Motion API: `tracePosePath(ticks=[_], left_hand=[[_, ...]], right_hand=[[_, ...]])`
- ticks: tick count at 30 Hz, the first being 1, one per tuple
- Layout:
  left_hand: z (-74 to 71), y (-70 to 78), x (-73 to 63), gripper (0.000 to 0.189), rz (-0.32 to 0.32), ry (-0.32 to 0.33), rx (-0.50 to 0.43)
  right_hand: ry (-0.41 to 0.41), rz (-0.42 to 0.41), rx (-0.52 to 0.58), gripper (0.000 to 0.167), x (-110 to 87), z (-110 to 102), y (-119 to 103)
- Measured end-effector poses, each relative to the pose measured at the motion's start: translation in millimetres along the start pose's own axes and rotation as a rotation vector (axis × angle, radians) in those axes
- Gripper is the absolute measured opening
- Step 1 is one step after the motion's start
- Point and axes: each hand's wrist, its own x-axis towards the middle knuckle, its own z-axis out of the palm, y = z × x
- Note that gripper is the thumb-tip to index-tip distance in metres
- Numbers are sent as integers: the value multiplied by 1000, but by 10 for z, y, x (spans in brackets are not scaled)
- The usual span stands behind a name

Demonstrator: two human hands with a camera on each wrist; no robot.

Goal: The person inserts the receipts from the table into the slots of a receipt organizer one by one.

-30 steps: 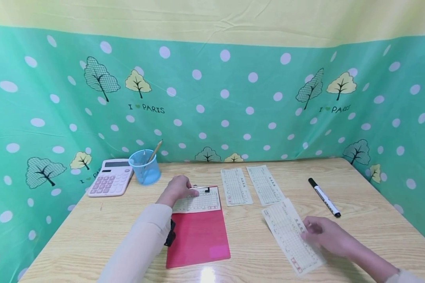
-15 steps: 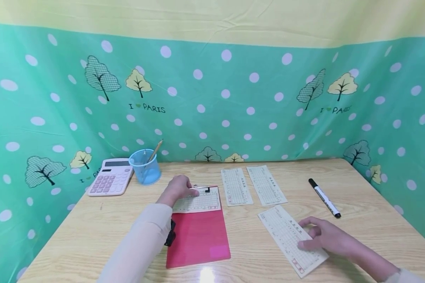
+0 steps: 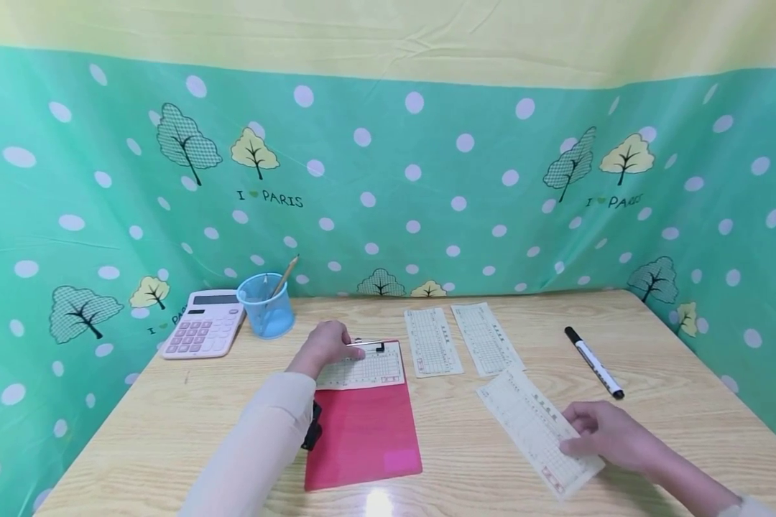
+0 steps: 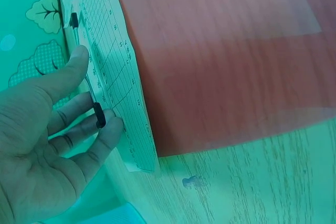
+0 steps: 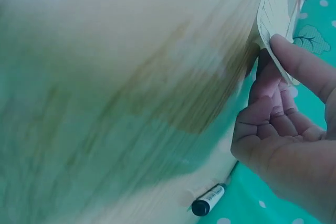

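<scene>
At the top of a red clipboard (image 3: pixel 368 438), my left hand (image 3: pixel 326 343) pinches the wire clip (image 4: pixel 89 80) between thumb and fingers. A printed form slip (image 3: pixel 368 370) lies across the board's top under the clip, its left part hidden by the hand. On the right, my right hand (image 3: pixel 611 433) holds another printed slip (image 3: pixel 530 424) by its right-hand edge. The thumb is on top and the fingers are behind the paper, as the right wrist view shows. This slip slants across, its far end near two more slips (image 3: pixel 433 341) lying flat.
A black-and-white marker (image 3: pixel 595 362) lies right of the slips. At the back left stand a pink calculator (image 3: pixel 203 327) and a blue mesh pencil cup (image 3: pixel 268 316) with pencils. A dotted green curtain (image 3: pixel 388 179) closes off the back and sides of the wooden table (image 3: pixel 168 445).
The right hand with its slip has shifted slightly right. The slip's far end dipped toward the table, then rose again. The left hand stays at the clip.
</scene>
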Motion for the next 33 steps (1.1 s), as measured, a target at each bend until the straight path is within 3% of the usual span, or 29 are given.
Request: tracePosePath(ticks=[10,17,33], left_hand=[[-4,-11,11,31,1,-15,4],[10,-21,13,28,33,0,33],[31,-39,23,26,36,3,41]], right_hand=[[49,-70,-109,19,-41,-92,-12],[107,-191,-183,14,-53,-166,-32],[94,-320,-166,12,57,-275,-417]])
